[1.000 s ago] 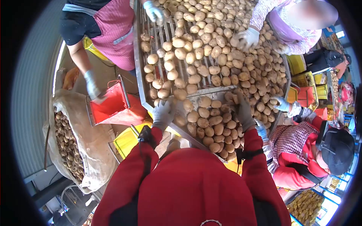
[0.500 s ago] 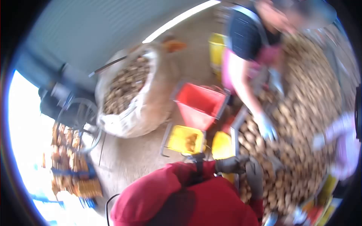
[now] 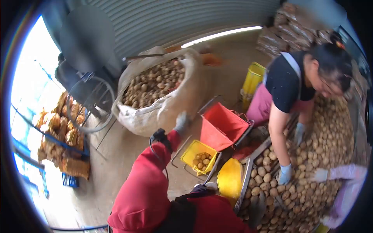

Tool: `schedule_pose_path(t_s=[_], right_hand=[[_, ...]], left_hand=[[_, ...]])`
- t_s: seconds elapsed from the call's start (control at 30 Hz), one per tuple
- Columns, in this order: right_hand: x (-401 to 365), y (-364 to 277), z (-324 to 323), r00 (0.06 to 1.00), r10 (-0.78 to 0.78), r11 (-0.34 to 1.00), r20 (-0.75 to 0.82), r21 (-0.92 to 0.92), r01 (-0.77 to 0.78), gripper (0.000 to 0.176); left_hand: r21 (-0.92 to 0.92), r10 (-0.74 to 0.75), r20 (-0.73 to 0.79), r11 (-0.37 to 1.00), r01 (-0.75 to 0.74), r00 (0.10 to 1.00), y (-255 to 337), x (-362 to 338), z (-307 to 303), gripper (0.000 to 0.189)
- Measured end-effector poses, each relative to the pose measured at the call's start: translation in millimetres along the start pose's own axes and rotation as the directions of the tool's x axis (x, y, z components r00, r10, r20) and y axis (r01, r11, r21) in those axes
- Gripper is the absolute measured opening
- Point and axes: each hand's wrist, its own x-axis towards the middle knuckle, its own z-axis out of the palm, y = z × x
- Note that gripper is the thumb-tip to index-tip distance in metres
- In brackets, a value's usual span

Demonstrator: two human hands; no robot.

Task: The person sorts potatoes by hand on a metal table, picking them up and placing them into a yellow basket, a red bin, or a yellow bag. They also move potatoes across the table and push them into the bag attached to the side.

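Right hand (image 3: 257,209), grey-gloved: low among round brown potatoes (image 3: 261,171) heaped on a metal-rimmed table (image 3: 243,186); grip cannot be told.
Yellow plastic bucket (image 3: 229,178): at the table's edge.
Small square yellow pail (image 3: 189,153), metal-framed: on the floor, several potatoes inside.
Tapered red plastic bucket (image 3: 213,134): beside the pail, standing in the way between table and sack.
Left hand (image 3: 182,122), grey-gloved, blurred: outstretched before the sack; grip and contact cannot be told.
Large off-white sack (image 3: 165,116): open-topped, full of potatoes.
Co-worker in pink apron (image 3: 259,106): gloved hands at the table's potatoes.
Grey corrugated metal wall (image 3: 155,17): behind.
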Motion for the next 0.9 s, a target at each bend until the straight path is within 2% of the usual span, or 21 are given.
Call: schedule_pose_path(t_s=[0.03,0.07,0.1,0.13,0.17,0.2,0.23,0.27,0.33,0.37,0.47,0.5,0.57,0.6,0.67,0.7,0.73,0.77,0.87,0.9], right_hand=[[-2,8,4,0.989,-0.146,0.988,0.003,-0.042,0.146,0.036],[-2,17,9,0.957,-0.291,0.953,0.006,-0.085,0.291,0.035],[0,26,15,0.904,-0.427,0.896,0.008,-0.128,0.425,0.035],[-13,33,30,0.961,-0.269,0.963,0.068,-0.006,0.27,0.041],[-26,43,43,0.987,-0.103,0.991,0.125,0.095,0.091,0.049],[-30,30,24,0.964,-0.127,0.928,0.233,-0.315,0.198,0.052],[-43,30,12,0.972,-0.082,0.943,0.22,-0.297,0.147,0.053],[-63,33,2,0.976,-0.065,0.956,0.208,-0.267,0.12,0.053],[-102,56,10,0.956,0.191,0.98,0.221,-0.093,-0.175,0.05],[-111,64,10,0.935,0.266,0.961,0.234,0.011,-0.276,0.048],[-151,75,-23,0.983,0.167,0.95,0.081,-0.28,-0.138,0.041],[-160,85,-29,0.977,0.207,0.952,0.058,-0.24,-0.188,0.041],[-192,108,-27,0.967,0.254,0.95,-0.005,-0.187,-0.25,0.04],[-204,120,-27,0.952,0.305,0.939,0.008,-0.17,-0.299,0.037],[-212,149,-34,0.916,0.398,0.91,0.043,-0.145,-0.389,0.032],[-203,165,-41,0.898,0.432,0.885,-0.078,-0.156,-0.439,0.032],[-195,184,-49,0.869,0.452,0.86,-0.202,-0.162,-0.485,0.032],[-182,202,-63,0.827,0.459,0.835,-0.324,-0.162,-0.526,0.031],[-86,261,-107,0.89,0.2,0.906,-0.41,-0.269,-0.327,0.034],[-53,273,-123,0.92,0.22,0.917,-0.325,-0.253,-0.309,0.043]], left_hand=[[0.144,-0.007,0.14,0.989,-0.013,0.99,-13,-44,29,0.032],[0.244,-0.115,0.316,0.969,0.037,0.942,-34,-82,60,0.033],[0.352,-0.219,0.477,0.935,0.043,0.851,-56,-120,93,0.037],[0.337,-0.337,0.52,0.925,0.175,0.785,-77,-162,119,0.033],[0.556,-0.375,0.56,0.831,0.0,0.739,-97,-212,148,0.032],[0.654,-0.4,0.691,0.701,-0.284,0.602,-118,-240,152,0.034],[0.453,-0.233,0.891,0.483,-0.749,0.389,-117,-279,163,0.034],[0.351,-0.318,0.923,0.461,-0.815,0.218,-121,-308,175,0.032],[-0.079,-0.248,0.942,0.494,-0.866,-0.227,-134,-328,193,0.033],[-0.11,-0.236,0.935,0.521,-0.846,-0.267,-145,-337,194,0.034],[-0.193,-0.152,0.944,0.469,-0.862,-0.294,-179,-337,215,0.032],[-0.181,-0.154,0.951,0.425,-0.887,-0.268,-177,-337,236,0.035],[-0.16,-0.066,0.979,0.33,-0.93,-0.192,-202,-327,247,0.034],[-0.154,-0.035,0.985,0.29,-0.944,-0.171,-205,-320,258,0.034],[-0.079,-0.067,0.993,0.256,-0.964,-0.099,-221,-296,259,0.036],[-0.006,-0.142,0.989,0.196,-0.981,-0.034,-226,-287,255,0.041],[0.079,-0.176,0.983,0.192,-0.978,0.045,-234,-282,249,0.045],[0.106,-0.204,0.976,0.161,-0.981,0.072,-236,-286,252,0.046],[0.174,-0.298,0.945,0.114,-0.978,0.133,-234,-291,257,0.05],[0.166,-0.297,0.946,0.107,-0.98,0.128,-235,-290,255,0.051]])
